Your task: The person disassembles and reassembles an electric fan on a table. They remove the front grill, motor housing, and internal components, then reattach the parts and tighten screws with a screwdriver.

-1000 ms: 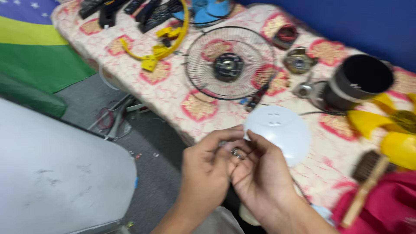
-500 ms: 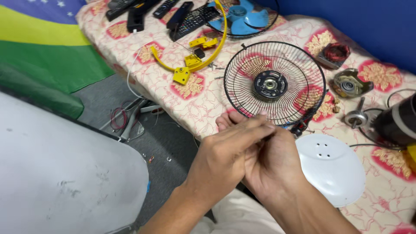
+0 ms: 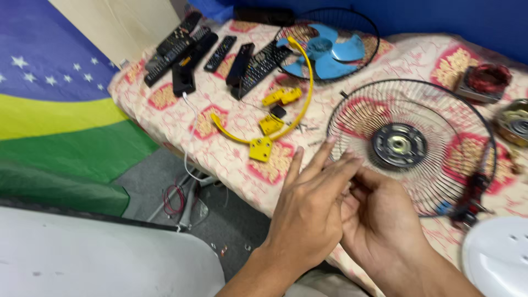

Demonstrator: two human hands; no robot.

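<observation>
Meeting before the round wire fan guard [image 3: 412, 144], left hand [image 3: 308, 214] and right hand [image 3: 379, 220] perhaps pinch something unseen.

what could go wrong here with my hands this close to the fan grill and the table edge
1. The left hand covers the right hand, so whatever small thing they may hold is hidden; if dropped, it could fall past the table edge to the floor.
2. The fingertips sit right at the wire fan guard; a finger could snag in its thin wires.
3. The red-handled tool lies close to the right hand and could get knocked.
</observation>
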